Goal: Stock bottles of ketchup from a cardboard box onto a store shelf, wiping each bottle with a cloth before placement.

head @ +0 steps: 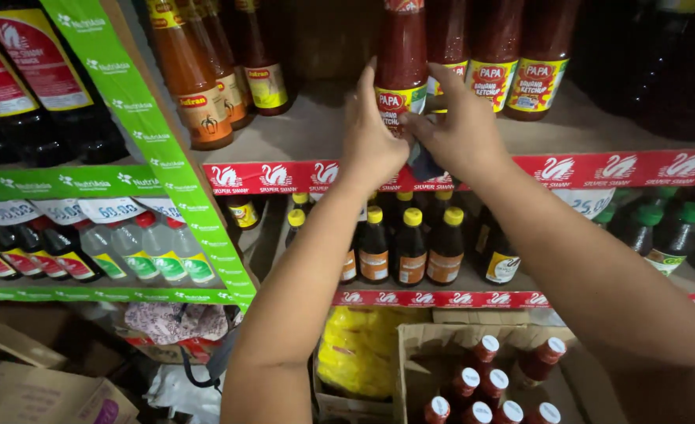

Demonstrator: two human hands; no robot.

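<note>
Both my hands reach up to a shelf of red ketchup bottles. My left hand [369, 135] wraps the lower left side of one red ketchup bottle [401, 55] with a yellow-and-green label. On the bottle's right, my right hand [459, 129] touches its base with the fingers curled, and a dark cloth-like thing [424, 166] shows under that hand. Two or three more red bottles [512, 55] stand just right of it on the same shelf [308, 129].
Orange sauce bottles [198, 86] stand at the shelf's left. Small dark bottles with yellow caps [410, 247] fill the shelf below. A cardboard box of red bottles with white-topped caps [481, 389] sits on the floor. Green-edged shelves [112, 184] with dark and clear bottles stand left.
</note>
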